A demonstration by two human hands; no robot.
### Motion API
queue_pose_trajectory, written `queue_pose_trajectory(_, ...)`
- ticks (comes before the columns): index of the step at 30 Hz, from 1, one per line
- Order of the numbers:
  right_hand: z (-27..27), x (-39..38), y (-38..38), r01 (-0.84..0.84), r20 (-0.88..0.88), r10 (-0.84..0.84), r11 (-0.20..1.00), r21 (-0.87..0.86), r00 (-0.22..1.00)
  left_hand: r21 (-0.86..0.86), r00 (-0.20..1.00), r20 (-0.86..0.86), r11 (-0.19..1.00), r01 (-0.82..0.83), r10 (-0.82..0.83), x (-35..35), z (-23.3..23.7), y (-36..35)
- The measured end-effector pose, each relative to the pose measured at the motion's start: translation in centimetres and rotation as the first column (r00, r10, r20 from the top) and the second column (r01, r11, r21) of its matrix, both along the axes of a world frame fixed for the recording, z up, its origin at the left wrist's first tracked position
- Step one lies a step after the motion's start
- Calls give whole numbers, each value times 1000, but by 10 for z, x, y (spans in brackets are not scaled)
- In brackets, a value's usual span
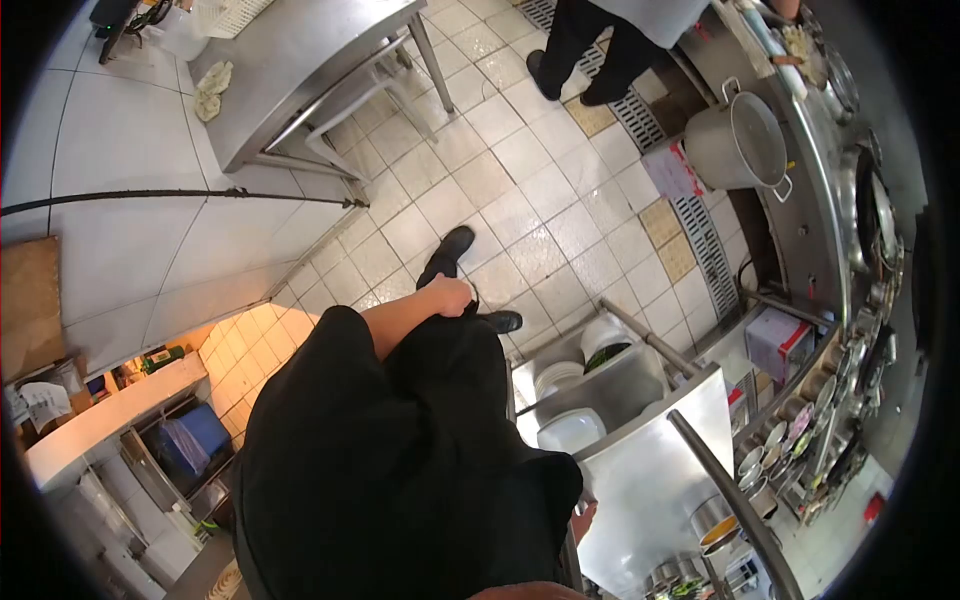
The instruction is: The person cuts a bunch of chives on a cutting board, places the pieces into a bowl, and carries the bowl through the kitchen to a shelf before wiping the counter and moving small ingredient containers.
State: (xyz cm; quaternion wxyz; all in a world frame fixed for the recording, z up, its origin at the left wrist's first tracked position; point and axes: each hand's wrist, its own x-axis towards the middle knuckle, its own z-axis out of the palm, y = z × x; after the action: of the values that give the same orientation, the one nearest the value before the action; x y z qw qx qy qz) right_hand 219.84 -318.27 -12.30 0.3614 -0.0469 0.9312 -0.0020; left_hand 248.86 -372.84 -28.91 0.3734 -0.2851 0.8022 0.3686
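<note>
My left hand [452,296] hangs in front of my dark clothing, above my black shoes, its fingers curled into a fist. What it holds, if anything, is hidden inside the fist. My right hand [584,522] shows only in part past my black sleeve, right at the edge of a stainless steel table [655,470]. Its fingers are mostly hidden. Nearer the middle, below the tabletop level, a metal shelf holds a stack of white plates [560,378] and a white tray [571,430].
A large pot [757,140] stands by the cooking line at right, near floor drain grates [705,245]. Another person in dark trousers [575,45] stands at the top. A steel table [300,70] stands upper left. A round pan [714,522] sits lower right.
</note>
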Motion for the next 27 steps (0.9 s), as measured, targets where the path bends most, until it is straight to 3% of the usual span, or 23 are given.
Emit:
queue_pose_trajectory(3, 49, 11, -92, -164, 61, 154, 867, 471, 986, 29, 1000, 27, 1000, 0, -1, 21, 9, -21)
queue_pose_trajectory(4, 50, 14, -111, -185, 60, 178, 866, 464, 982, 26, 999, 36, 999, 21, -22, 30, 3, -23)
queue_pose_trajectory(5, 48, 18, -124, -206, 54, 203, 875, 438, 978, 108, 998, 35, 993, 46, -50, 37, -2, -27)
queue_pose_trajectory(8, 42, 28, -158, -266, 87, 252, 896, 355, 964, 150, 982, -131, 976, 158, -138, 60, 29, -38)
queue_pose_trajectory(12, 27, 45, -201, -318, 162, 285, 914, 252, 945, 367, 985, -171, 929, 48, 17, 90, 38, -66)
queue_pose_trajectory(15, 12, 59, -223, -342, 229, 306, 930, 136, 924, 326, 979, -84, 923, 204, -187, 81, 45, -92)
queue_pose_trajectory(18, -13, 70, -240, -352, 291, 348, 935, -40, 891, 285, 947, -151, 905, 315, -283, 73, 31, -94)
queue_pose_trajectory(21, -65, 76, -250, -367, 314, 458, 878, -308, 831, 210, 922, -175, 902, 378, -345, 72, 17, -83)
queue_pose_trajectory(24, -162, 77, -283, -384, 248, 584, 741, -551, 773, 246, 959, -87, 927, 285, -271, 67, 37, -84)
queue_pose_trajectory(25, -206, 77, -301, -374, 226, 567, 744, -554, 792, 249, 967, -69, 935, 253, -243, 68, 38, -83)
queue_pose_trajectory(27, -202, 85, -390, -34, 578, 238, 939, -341, 781, 231, 985, -39, 957, 175, -171, 77, 34, -77)
